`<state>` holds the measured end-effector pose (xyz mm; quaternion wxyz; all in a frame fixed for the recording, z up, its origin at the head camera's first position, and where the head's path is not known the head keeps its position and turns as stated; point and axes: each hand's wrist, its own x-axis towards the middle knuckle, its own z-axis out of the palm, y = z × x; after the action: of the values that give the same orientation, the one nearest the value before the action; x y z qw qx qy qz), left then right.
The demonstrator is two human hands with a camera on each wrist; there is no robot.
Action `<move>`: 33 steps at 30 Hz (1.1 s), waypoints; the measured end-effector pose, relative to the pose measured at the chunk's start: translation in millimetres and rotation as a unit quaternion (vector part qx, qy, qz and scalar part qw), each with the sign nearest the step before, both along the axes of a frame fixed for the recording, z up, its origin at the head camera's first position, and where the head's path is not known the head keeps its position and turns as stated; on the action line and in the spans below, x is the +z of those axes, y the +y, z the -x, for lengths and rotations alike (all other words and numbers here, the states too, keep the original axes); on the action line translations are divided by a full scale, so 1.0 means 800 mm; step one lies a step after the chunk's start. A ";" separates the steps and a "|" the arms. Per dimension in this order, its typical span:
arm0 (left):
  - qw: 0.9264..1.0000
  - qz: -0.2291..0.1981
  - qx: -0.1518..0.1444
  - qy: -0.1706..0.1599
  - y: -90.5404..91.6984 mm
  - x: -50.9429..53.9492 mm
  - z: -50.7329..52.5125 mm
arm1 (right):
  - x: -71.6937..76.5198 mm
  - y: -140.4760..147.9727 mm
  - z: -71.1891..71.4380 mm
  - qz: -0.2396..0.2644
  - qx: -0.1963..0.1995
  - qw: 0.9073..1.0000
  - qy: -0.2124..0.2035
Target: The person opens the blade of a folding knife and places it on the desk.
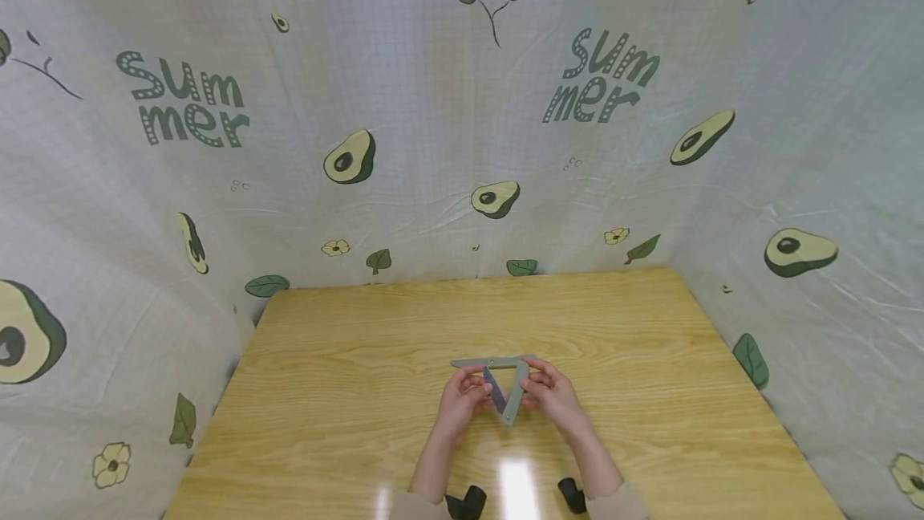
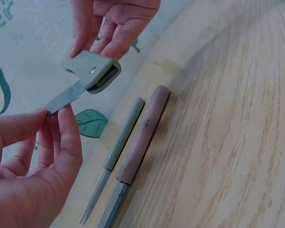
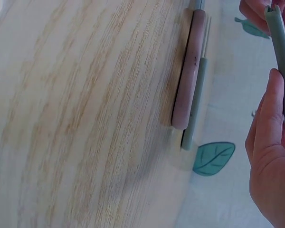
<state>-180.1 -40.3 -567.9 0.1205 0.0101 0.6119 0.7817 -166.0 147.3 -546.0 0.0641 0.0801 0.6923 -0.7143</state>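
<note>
Both hands hold a folding knife above the table, its blade swung partway out in a V. My left hand [image 1: 458, 403] pinches the metal blade [image 2: 65, 99] between thumb and fingers. The grey-green handle [image 2: 97, 69] is gripped by my right hand [image 1: 553, 396] at its far end; an open slot shows at the pivot end. On the table beyond lie two slim tools side by side: one with a pinkish handle [image 2: 145, 135] and a metal shaft, the other with a green handle [image 2: 125, 135] and thin prongs like a fork. The pink tool's tip is cut off in the left wrist view.
The wooden table [image 1: 325, 400] carries these tools near its middle. A pale cloth [image 1: 426, 95] printed with avocados and leaves hangs behind and at both sides. Black wrist-worn pieces [image 1: 472, 502] show at the lower edge.
</note>
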 end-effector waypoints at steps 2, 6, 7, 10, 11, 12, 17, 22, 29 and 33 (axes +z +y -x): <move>1.000 0.004 0.004 -0.001 0.000 0.000 -0.001 | 0.000 0.000 0.000 -0.001 -0.003 1.000 -0.001; 1.000 0.008 0.017 -0.008 0.000 0.001 -0.001 | 0.000 -0.001 -0.001 0.008 -0.010 1.000 -0.001; 1.000 0.006 0.021 -0.010 0.001 0.002 -0.001 | 0.000 -0.001 -0.001 0.010 -0.012 1.000 -0.001; 0.999 -0.001 0.031 -0.014 0.001 0.002 -0.001 | 0.000 -0.001 -0.002 0.014 -0.019 1.000 -0.002; 0.999 -0.003 0.034 -0.015 0.001 0.001 -0.001 | 0.001 -0.001 -0.002 0.016 -0.020 1.000 -0.005; 0.999 -0.007 0.037 -0.015 0.001 0.001 -0.001 | 0.000 -0.001 -0.002 0.015 -0.022 1.000 -0.005; 0.998 -0.024 0.051 -0.019 0.001 0.000 -0.003 | -0.001 0.000 -0.003 0.020 -0.023 1.000 -0.006; 0.996 -0.041 0.070 -0.023 0.000 0.000 -0.006 | -0.004 0.001 -0.005 0.031 -0.022 0.999 -0.008; 0.994 -0.047 0.090 -0.034 -0.001 0.003 -0.006 | -0.005 0.004 -0.006 0.066 -0.023 0.997 -0.012; 0.993 -0.048 0.100 -0.039 -0.001 0.005 -0.007 | -0.005 0.004 -0.006 0.074 -0.026 0.997 -0.012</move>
<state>-174.7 -41.2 -564.2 0.0653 -0.0758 0.5667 0.8178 -161.0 150.7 -549.7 0.0597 0.1017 0.6344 -0.7639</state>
